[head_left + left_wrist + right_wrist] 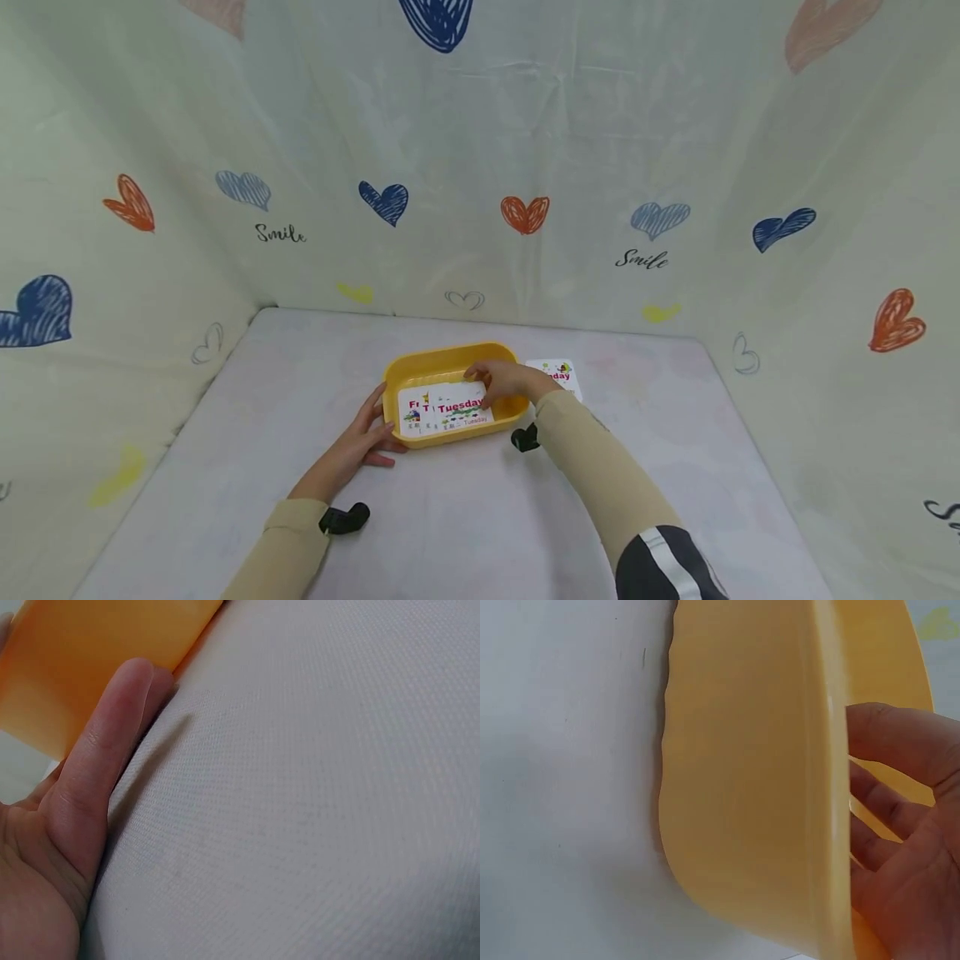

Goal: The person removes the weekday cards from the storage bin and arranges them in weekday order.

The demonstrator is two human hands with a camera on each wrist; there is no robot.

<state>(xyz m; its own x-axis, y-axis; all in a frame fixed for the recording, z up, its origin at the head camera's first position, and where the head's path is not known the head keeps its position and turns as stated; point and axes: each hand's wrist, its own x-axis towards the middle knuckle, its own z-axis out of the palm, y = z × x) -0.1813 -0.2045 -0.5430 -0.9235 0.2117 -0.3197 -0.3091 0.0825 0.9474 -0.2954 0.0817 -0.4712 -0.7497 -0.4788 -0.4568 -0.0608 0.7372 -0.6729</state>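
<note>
A yellow plastic basket (442,353) lies on the table, with several white weekday cards overlapping inside it. The uppermost card, printed "Tuesday" (459,407), covers most of the others on its left. My right hand (504,380) reaches over the basket's right side and pinches this card near its right edge; in the right wrist view the rim hides the fingertips. With straight fingers, my left hand (369,435) rests against the outside of the basket's left end. Seen from the left wrist, an extended finger (101,742) touches the yellow wall near the tabletop.
Another white card (558,375) lies on the table just right of the basket, partly behind the right wrist. A white cloth (465,533) covers the table. Curtains with printed hearts (525,215) enclose the back and both sides.
</note>
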